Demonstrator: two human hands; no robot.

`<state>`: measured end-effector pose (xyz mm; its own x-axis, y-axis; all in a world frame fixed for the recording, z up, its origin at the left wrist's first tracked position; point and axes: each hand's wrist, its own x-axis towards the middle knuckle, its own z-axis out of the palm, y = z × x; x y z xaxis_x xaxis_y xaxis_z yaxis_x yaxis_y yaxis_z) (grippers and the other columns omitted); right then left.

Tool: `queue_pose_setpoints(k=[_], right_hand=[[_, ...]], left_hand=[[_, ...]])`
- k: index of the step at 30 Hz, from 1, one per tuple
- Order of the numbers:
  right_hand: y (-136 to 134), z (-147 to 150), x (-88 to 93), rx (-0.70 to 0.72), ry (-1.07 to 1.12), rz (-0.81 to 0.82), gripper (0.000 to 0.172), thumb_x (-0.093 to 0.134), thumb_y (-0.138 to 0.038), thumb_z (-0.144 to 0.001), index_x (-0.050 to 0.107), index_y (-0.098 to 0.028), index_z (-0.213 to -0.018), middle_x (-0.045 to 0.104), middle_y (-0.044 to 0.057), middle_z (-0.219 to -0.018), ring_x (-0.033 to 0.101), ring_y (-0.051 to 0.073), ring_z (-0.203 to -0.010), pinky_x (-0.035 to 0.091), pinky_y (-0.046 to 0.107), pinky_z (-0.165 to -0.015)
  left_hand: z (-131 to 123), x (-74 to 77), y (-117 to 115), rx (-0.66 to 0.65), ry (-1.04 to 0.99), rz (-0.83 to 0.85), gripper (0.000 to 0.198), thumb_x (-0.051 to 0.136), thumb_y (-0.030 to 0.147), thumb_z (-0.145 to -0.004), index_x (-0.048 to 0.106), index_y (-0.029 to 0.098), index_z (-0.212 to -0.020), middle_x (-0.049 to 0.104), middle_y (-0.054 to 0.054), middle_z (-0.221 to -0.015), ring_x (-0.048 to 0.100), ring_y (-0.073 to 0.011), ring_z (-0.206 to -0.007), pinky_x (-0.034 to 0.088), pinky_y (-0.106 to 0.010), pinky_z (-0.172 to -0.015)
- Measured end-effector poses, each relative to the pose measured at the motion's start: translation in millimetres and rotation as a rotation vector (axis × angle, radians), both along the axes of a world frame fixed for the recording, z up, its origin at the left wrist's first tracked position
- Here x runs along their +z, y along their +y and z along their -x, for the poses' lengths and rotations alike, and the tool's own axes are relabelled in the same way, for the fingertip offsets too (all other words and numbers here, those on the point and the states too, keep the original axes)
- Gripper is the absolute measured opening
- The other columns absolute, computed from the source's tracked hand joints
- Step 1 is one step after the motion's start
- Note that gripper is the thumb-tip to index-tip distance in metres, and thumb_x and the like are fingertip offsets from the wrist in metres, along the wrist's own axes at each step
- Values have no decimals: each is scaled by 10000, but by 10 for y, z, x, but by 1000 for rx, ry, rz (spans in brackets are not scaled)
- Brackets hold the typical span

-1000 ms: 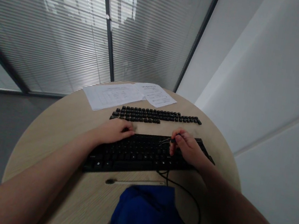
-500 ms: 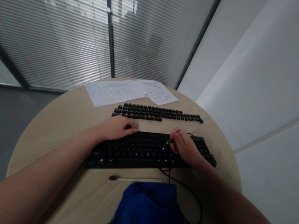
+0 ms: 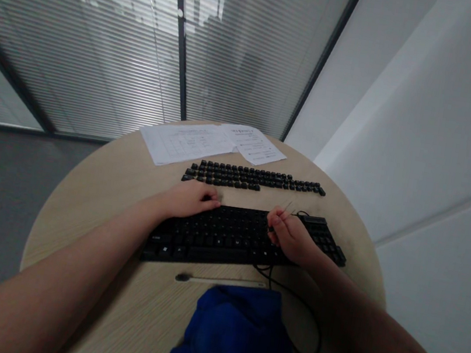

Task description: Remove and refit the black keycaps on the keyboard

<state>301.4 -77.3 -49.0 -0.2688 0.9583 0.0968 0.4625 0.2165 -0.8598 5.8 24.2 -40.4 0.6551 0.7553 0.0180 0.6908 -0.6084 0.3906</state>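
A black keyboard (image 3: 222, 236) lies across the table in front of me, with some of its keys off in the upper rows. My left hand (image 3: 192, 198) rests at its far left edge, fingers curled and thumb along the edge, gripping the keyboard. Over the keyboard's right part, my right hand (image 3: 289, 234) is closed in a pinch on a thin wire keycap puller (image 3: 287, 206), whose wire ends stick up above the fingers. Its lower end is hidden by the hand. Beyond the keyboard, loose black keycaps (image 3: 235, 176) lie in several rows.
Printed papers (image 3: 191, 145) lie at the far side of the round wooden table (image 3: 80, 206). A slim light brush with a dark tip (image 3: 220, 281) lies before the keyboard, near blue cloth (image 3: 233, 335). A black cable (image 3: 300, 301) loops at the right. Wall and blinds stand beyond.
My right hand has turned slightly, so the puller's wire ends show more clearly above it and its lower end no longer shows. My left hand stays put. The view has shifted slightly.
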Motion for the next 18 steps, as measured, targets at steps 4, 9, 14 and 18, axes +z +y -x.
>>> queue_pose_setpoints(k=[4,9,14,18], right_hand=[[-10,11,31,16,-105,-79,300,443,-425,-1022,481,-237,-792,545,-37,-556,489,132,-482,353,274,-520],[-9,38,42,14,-179,-158,276,439,-365,-1032,489,-241,-791,526,-37,-553,504,145,-494,347,291,-537],[-13,76,48,11,-188,-201,257,450,-345,-1018,486,-245,-784,514,-38,-541,492,150,-494,337,289,-538],[-31,101,70,7,-194,-207,255,449,-341,-1010,473,-249,-773,509,-37,-525,480,152,-477,326,288,-528]], left_hand=[[0,-4,7,-5,-4,-1,345,513,470,-965,699,209,-835,726,-58,-849,642,-211,-778,443,-337,-734],[5,-12,18,-6,-4,-1,346,513,472,-963,692,211,-822,723,-53,-823,635,-207,-763,439,-334,-725],[11,-4,11,-2,-9,-9,338,518,462,-959,699,209,-827,731,-56,-838,641,-208,-769,447,-337,-736],[14,-7,6,0,-17,-14,334,522,463,-957,703,212,-833,734,-54,-856,646,-209,-787,455,-338,-748]])
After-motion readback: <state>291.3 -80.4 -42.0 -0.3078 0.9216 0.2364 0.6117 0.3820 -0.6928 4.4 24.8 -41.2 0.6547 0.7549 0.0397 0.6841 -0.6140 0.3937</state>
